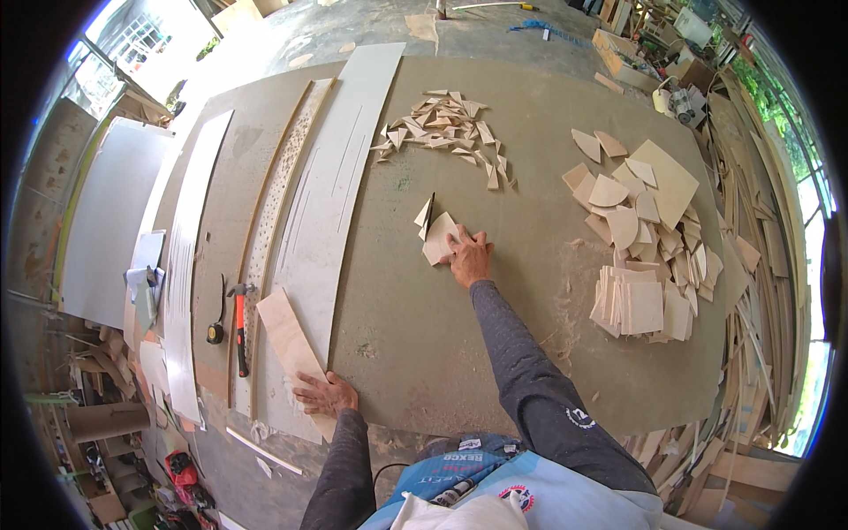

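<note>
My left hand [327, 394] lies flat with fingers spread on a pale plywood strip [287, 331], which sits slantwise over the white board's near end. Near the table's middle, my right hand [471, 258] has its thumb and fingers on a small angular plywood piece [439, 239]. Beside that piece is a thin dark sliver [429, 215], too narrow to identify, with a small pale wedge [422, 212] at its left. Beyond them lies a loose pile of triangular wood offcuts [450, 121].
At the right of the table [530, 168] are a heap of plywood pieces [667, 181] and a neat stack [629, 302]. Toward the left lie a long white board [344, 168], a perforated strip [281, 194], a claw hammer [240, 327] and a tape measure [215, 333]. Timber [751, 194] lines the right side.
</note>
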`<state>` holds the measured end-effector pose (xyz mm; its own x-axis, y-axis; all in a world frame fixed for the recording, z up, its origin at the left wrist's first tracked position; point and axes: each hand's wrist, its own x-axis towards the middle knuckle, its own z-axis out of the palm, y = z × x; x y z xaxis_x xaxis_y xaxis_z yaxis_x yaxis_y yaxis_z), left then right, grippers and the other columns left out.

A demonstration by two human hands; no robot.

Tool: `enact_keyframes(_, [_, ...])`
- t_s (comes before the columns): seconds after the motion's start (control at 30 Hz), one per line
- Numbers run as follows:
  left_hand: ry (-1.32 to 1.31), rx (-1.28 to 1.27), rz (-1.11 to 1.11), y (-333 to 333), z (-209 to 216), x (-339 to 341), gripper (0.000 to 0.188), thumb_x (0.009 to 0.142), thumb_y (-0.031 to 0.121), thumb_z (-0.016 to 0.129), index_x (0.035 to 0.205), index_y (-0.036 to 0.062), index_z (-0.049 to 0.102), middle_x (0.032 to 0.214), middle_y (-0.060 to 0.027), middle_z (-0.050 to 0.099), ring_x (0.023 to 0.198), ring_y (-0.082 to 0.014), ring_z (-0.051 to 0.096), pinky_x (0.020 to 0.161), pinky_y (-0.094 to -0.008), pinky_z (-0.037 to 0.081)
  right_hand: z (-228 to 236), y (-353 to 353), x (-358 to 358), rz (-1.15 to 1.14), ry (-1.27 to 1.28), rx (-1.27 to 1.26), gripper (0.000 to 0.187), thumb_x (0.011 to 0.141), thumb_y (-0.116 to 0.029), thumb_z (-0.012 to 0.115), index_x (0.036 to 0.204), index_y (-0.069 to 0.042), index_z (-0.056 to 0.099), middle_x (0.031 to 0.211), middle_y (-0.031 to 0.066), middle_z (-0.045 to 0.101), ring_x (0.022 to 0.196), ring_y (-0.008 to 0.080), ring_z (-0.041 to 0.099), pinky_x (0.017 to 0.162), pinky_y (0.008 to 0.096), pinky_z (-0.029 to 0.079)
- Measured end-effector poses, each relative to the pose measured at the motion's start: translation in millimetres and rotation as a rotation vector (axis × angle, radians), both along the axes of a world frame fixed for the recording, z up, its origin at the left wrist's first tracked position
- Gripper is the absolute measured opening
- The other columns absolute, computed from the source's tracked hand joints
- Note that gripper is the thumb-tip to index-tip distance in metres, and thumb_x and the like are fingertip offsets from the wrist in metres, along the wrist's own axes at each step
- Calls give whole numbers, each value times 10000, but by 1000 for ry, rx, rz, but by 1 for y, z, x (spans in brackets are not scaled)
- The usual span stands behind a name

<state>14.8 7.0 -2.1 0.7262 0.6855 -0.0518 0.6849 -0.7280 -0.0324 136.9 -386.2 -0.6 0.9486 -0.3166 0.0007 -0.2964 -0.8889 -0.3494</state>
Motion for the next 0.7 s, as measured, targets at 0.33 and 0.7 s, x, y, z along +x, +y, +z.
enact_keyframes(0.33, [-2,-1,3,0,1,-2,860,983,420,544,1637,184,37,1650,-269,89,1536,-422,113,1185,-670,140,2,-2,-6,58,-48,11,530,811,-419,772,1280,-182,702,1449,-33,513,1131,267,423,962,533,377])
enact_keyframes(0.7, [11,-2,5,-2,4,0,860,979,416,544,1636,185,40,1645,-275,97,1533,-428,116,1185,-670,141,3,-3,-4,38,-44,37,468,826,-361,763,1261,-193,719,1486,-23,509,1145,271,433,953,506,376])
